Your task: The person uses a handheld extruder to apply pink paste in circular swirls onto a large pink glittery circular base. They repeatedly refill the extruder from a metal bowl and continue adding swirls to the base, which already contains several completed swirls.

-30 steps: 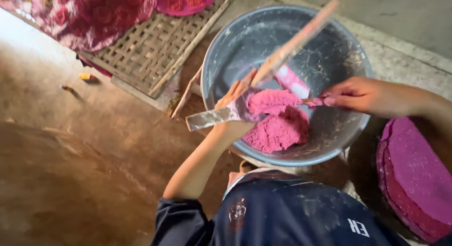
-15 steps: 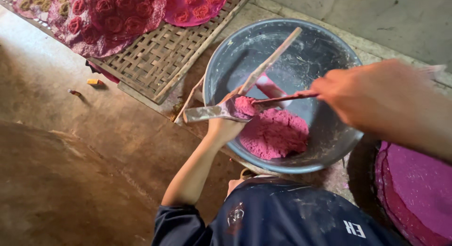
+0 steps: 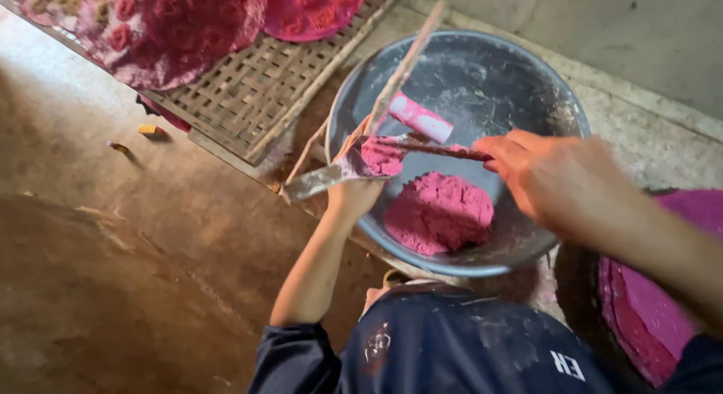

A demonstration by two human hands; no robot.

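While my right hand (image 3: pixel 561 187) is closed around a thin dough-stained stick (image 3: pixel 429 147), its far end sits in the small pink lump (image 3: pixel 382 157) on the flat metal scraper (image 3: pixel 331 175). My left hand (image 3: pixel 354 194) grips that scraper from below, fingers wrapped round it, holding it over the near-left rim of the big grey metal basin (image 3: pixel 527 77). A long wooden stick (image 3: pixel 403 66) rises from the same hand area toward the top; I cannot tell how it joins the scraper. Progress, as I judge it: one small portion is loaded on the blade, while the main pink dough mound (image 3: pixel 440 213) lies in the basin bottom, so most is left. A pink-white roller piece (image 3: pixel 420 119) lies in the basin behind. Finished-looking pink discs (image 3: pixel 655 303) are stacked at my right; a woven bamboo tray (image 3: pixel 248 85) with patterned pink cloth (image 3: pixel 173 29) sits on the floor beyond.
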